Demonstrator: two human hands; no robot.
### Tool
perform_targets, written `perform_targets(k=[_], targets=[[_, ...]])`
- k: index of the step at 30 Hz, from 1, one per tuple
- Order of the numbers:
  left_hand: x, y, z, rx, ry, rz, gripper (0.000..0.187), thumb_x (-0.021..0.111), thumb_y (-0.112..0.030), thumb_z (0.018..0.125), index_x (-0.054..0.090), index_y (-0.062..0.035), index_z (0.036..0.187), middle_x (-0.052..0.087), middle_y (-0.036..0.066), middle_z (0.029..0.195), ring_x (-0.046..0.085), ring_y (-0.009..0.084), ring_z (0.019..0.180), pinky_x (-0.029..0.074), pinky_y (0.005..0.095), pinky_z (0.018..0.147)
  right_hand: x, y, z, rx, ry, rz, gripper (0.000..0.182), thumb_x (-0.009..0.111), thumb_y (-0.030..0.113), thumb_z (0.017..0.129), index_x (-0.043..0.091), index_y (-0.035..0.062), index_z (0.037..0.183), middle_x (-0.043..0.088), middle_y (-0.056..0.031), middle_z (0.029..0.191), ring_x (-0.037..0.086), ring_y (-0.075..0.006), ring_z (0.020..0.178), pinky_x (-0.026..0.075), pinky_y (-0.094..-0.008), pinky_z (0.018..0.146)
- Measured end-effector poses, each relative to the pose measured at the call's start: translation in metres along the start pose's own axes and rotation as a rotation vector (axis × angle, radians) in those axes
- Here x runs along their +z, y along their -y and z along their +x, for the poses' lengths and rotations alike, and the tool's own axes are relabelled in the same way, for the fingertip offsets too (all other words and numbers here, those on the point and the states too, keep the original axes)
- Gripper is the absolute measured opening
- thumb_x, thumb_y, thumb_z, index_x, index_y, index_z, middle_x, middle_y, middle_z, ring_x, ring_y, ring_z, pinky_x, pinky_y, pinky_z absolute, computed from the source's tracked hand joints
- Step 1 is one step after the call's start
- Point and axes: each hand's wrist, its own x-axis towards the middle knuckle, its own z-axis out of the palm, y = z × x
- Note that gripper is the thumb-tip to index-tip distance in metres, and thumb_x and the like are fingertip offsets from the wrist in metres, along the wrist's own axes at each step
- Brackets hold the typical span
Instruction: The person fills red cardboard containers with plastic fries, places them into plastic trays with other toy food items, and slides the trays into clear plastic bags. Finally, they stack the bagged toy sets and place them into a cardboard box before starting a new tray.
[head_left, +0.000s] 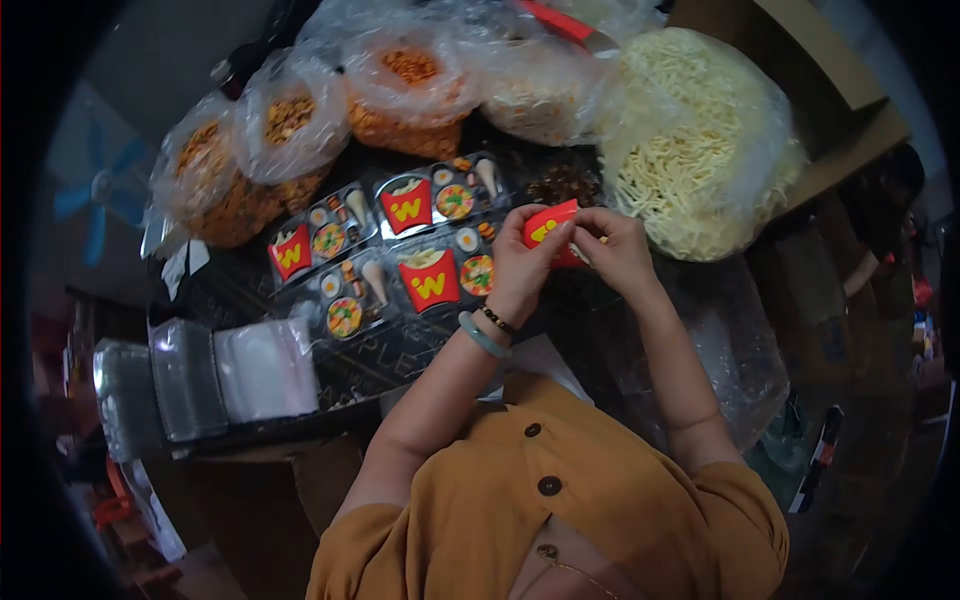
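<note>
My left hand (pixel 532 258) pinches a small red carton (pixel 541 226) with a yellow mark, in front of my chest. At the carton's right side, the fingers of my right hand (pixel 612 247) are pressed together on it; small pale bits show by those fingertips. Left of my hands lie clear trays holding red cartons (pixel 429 280) with pale sticks in them, and small toy foods such as a round bowl (pixel 455 202), an egg and a cone. A large clear bag of pale sticks (pixel 690 140) stands just beyond my right hand.
Clear bags of orange and brown pieces (pixel 408 100) line the table's far side. A bag of whitish pieces (pixel 540 95) is beside them. Stacked clear trays (pixel 187 378) stand at the left edge. Cardboard (pixel 840 130) is at the far right; a person's arm (pixel 862 272) shows below it.
</note>
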Motion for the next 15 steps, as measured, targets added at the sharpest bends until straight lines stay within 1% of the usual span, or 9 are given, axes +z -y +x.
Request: perform_targets(k=[2,3,4,6,8,10,11,14,15], targets=[[-0.016,-0.007,-0.011,0.004,-0.106,-0.016,0.032,0.069,-0.012,0.081,0.052,-0.0036,0.107,0.059,0.005,0.1,0.058,0.0111,0.086,0.05,0.0227,0.077,0.022,0.009,-0.002,-0.192,0.034,-0.31,0.016,0.06,0.013,0.085,0.066,0.0042,0.097,0.066,-0.002,0.081,0.061,-0.012,0.084,0.036,-0.0364,0.098],[-0.026,-0.012,-0.017,0.039,-0.166,0.012,0.032,0.068,-0.011,0.081,0.051,-0.0038,0.107,0.059,0.006,0.101,0.058,0.0114,0.088,0.05,0.0226,0.077,0.037,0.018,-0.008,-0.113,0.065,-0.166,0.017,0.056,0.016,0.088,0.066,0.0064,0.098,0.066,-0.0004,0.081,0.061,-0.0135,0.082,0.013,-0.0432,0.109],[-0.038,-0.014,-0.024,0.047,-0.22,0.026,0.032,0.068,-0.011,0.081,0.051,-0.0038,0.107,0.059,0.006,0.101,0.058,0.0114,0.088,0.05,0.0226,0.077,0.049,0.024,-0.011,-0.127,0.112,-0.138,0.017,0.056,0.016,0.088,0.066,0.0064,0.098,0.066,-0.0004,0.081,0.061,-0.0135,0.082,0.013,-0.0432,0.109],[-0.061,-0.019,-0.038,0.08,-0.274,-0.077,0.033,0.068,-0.01,0.081,0.05,-0.0029,0.108,0.058,0.006,0.102,0.058,0.0116,0.089,0.05,0.0225,0.077,0.067,0.031,-0.016,-0.188,0.147,-0.059,0.017,0.059,0.014,0.085,0.065,0.0074,0.1,0.068,-0.0049,0.083,0.065,-0.0186,0.083,0.009,-0.0502,0.109],[-0.079,-0.033,-0.06,0.095,-0.323,-0.072,0.034,0.068,-0.009,0.081,0.05,-0.0023,0.108,0.058,0.007,0.102,0.058,0.0112,0.089,0.049,0.0224,0.077,0.091,0.034,-0.016,-0.142,0.215,0.028,0.015,0.059,0.013,0.086,0.065,0.0064,0.098,0.066,-0.0046,0.081,0.064,-0.0178,0.078,0.015,-0.0504,0.108],[-0.098,-0.044,-0.076,0.147,-0.449,0.01,0.034,0.068,-0.009,0.081,0.049,-0.0019,0.108,0.058,0.007,0.102,0.057,0.0108,0.089,0.049,0.0223,0.077,0.124,0.045,-0.017,-0.132,0.172,0.222,0.014,0.06,0.011,0.084,0.065,0.0048,0.095,0.064,-0.0062,0.082,0.063,-0.0188,0.076,0.02,-0.0505,0.106],[-0.107,-0.047,-0.083,0.237,-0.489,-0.068,0.033,0.067,-0.009,0.081,0.049,-0.0022,0.108,0.058,0.007,0.102,0.057,0.0108,0.089,0.049,0.0222,0.077,0.138,0.056,-0.019,-0.393,0.135,0.102,0.013,0.06,0.01,0.083,0.064,0.0041,0.093,0.06,-0.0078,0.085,0.061,-0.0225,0.078,0.024,-0.052,0.103],[-0.147,-0.058,-0.103,0.357,-0.652,-0.003,0.03,0.064,-0.008,0.084,0.048,-0.0025,0.109,0.057,0.007,0.104,0.056,0.0116,0.091,0.049,0.0232,0.077,0.187,0.081,-0.032,-0.551,0.225,-0.095,0.016,0.055,0.006,0.084,0.061,0.0072,0.099,0.06,-0.0076,0.093,0.058,-0.0272,0.092,0.015,-0.0601,0.102],[-0.159,-0.063,-0.111,0.364,-0.699,-0.043,0.031,0.064,-0.009,0.084,0.048,-0.0025,0.11,0.057,0.007,0.104,0.057,0.0121,0.091,0.049,0.0237,0.077,0.199,0.09,-0.034,-0.552,0.288,-0.088,0.014,0.055,0.006,0.085,0.061,0.006,0.097,0.06,-0.0074,0.094,0.058,-0.0261,0.093,0.014,-0.0587,0.103]])
